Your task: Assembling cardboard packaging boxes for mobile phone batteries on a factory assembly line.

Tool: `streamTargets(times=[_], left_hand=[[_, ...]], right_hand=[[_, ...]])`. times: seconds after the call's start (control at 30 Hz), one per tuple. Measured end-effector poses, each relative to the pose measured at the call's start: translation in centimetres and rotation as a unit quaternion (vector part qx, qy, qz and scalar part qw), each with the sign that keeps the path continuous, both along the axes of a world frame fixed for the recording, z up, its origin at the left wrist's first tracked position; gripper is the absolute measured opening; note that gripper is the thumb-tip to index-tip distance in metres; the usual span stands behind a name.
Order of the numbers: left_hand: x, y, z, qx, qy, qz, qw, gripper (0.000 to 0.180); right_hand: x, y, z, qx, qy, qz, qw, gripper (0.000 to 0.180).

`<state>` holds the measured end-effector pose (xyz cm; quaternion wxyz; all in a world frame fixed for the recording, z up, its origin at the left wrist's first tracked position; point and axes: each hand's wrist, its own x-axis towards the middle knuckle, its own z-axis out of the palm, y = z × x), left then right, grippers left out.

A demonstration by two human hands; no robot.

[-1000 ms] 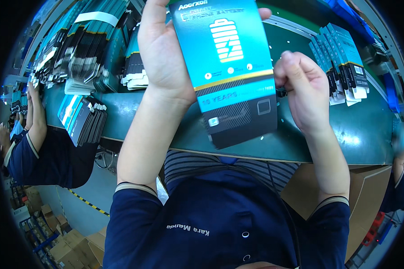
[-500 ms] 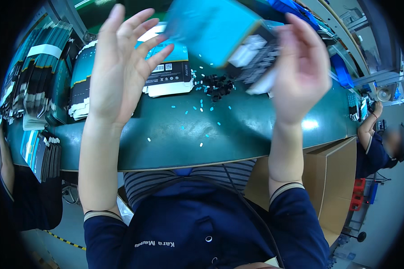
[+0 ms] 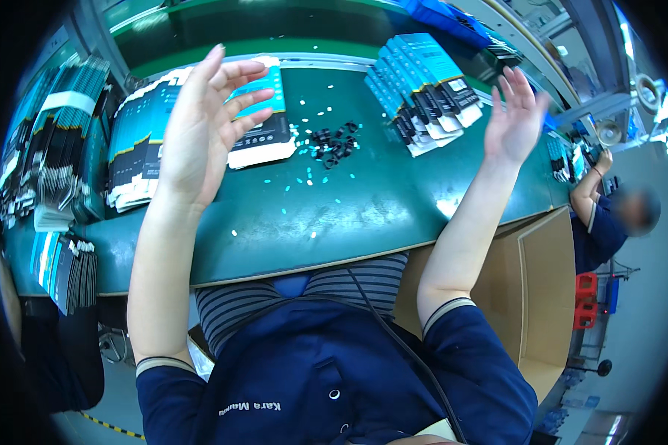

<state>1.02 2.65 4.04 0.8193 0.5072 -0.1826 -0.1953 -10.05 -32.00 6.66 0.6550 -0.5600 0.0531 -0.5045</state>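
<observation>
My left hand (image 3: 197, 144) is raised over the left part of the table, open, its fingers spread and nothing in it. Behind its fingertips lies a flat teal and black carton (image 3: 274, 100) with a white end flap. To its left, flattened cartons (image 3: 142, 122) overlap in a row. My right hand (image 3: 513, 127) hangs open and empty in the air, right of a fanned pile of teal and black cartons (image 3: 423, 70) lying on the table. The pile is apart from both hands.
Small black ring-like pieces (image 3: 339, 144) and scattered white and teal pellets (image 3: 309, 180) lie mid-table. Banded carton stacks (image 3: 67, 104) stand far left. A large cardboard box (image 3: 545, 282) is below the right edge. Blue bins (image 3: 453, 22) stand behind. Another person (image 3: 601, 230) works at right.
The teal and black cartons, blurred in the air by my right hand before, now lie fanned on the table. My right hand has moved right, away from them; my left stays raised and open.
</observation>
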Motion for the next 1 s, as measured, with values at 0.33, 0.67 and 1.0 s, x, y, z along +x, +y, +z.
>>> streamTargets(times=[0.33, 0.67, 1.0], left_hand=[[1.0, 1.0, 0.0, -0.177, 0.079, -0.181, 0.964, 0.056], [1.4, 1.2, -0.7, -0.166, 0.081, -0.165, 0.969, 0.053], [1.0, 1.0, -0.6, -0.145, 0.067, -0.148, 0.976, 0.056]], right_hand=[[-6.6, 3.2, -1.4, 0.048, -0.204, 0.611, 0.763, 0.100], [-7.5, 1.1, -4.6, -0.077, 0.062, 0.076, 0.992, 0.073], [-1.9, 2.1, -8.8, -0.267, 0.336, -0.002, 0.903, 0.130]])
